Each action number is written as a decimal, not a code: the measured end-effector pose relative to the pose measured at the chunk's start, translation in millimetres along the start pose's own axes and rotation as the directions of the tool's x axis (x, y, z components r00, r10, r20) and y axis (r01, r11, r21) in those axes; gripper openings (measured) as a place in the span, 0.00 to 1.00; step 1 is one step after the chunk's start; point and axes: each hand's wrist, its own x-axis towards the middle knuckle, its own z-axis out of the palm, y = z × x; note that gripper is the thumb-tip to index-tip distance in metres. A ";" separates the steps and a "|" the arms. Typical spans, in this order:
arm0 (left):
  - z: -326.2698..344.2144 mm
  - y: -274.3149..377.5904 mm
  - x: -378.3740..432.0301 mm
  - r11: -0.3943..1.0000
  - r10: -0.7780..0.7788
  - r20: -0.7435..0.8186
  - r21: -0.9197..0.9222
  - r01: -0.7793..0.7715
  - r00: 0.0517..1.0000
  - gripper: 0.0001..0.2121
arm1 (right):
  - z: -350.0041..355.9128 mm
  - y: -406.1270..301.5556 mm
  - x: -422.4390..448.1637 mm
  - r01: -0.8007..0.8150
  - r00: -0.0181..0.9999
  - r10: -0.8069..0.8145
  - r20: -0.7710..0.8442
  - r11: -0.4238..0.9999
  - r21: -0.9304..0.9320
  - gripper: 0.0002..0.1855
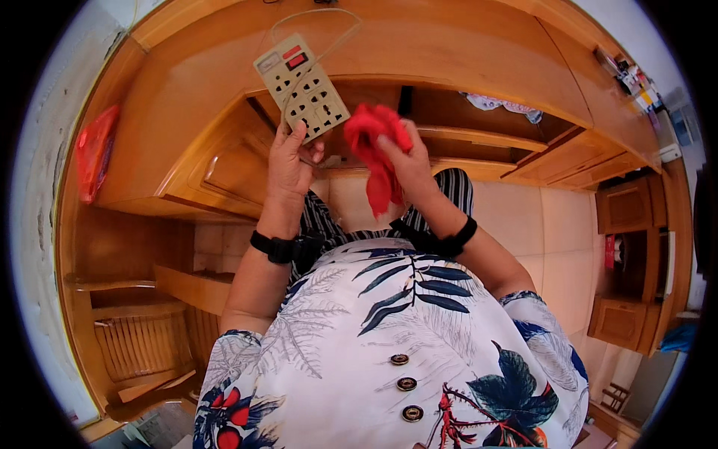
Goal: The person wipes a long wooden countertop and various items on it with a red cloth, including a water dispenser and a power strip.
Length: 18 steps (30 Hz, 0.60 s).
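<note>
My left hand (293, 157) grips the lower end of a beige power strip (303, 90), its socket face turned up and tilted, with a red switch near the far end. The strip's pale cord (342, 36) loops over it and beyond its far end. In my right hand (406, 160) is a bunched red cloth (374, 140), a length of it hanging down. The cloth is just right of the strip's near corner; whether they touch I cannot tell.
A wooden desk (437, 45) curves in front of me, with an open drawer (477, 134) below its top. A red plastic bag (96, 154) lies at far left, and small items (634, 84) stand at far right. A wooden chair (143, 342) is at lower left.
</note>
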 end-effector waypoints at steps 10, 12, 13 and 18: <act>16.4 -10.0 13.7 0.996 0.068 -0.112 -0.056 -0.075 0.991 0.13 | 6.9 17.1 1.0 0.214 0.973 -0.119 0.198 0.787 -0.579 0.16; 8.3 3.0 11.2 0.996 0.083 -0.073 0.018 -0.082 0.994 0.15 | -14.4 1.6 10.4 0.102 0.994 -0.064 0.093 0.857 -0.505 0.16; 1.3 8.6 7.3 0.994 0.093 -0.047 0.064 -0.090 0.995 0.16 | -13.3 -4.0 16.0 0.104 0.994 -0.076 0.083 0.901 -0.422 0.16; 12.9 12.2 -22.3 0.964 -0.188 -0.057 0.181 0.195 0.981 0.17 | -7.5 -24.6 25.5 -0.075 0.976 0.075 0.205 0.997 -0.007 0.30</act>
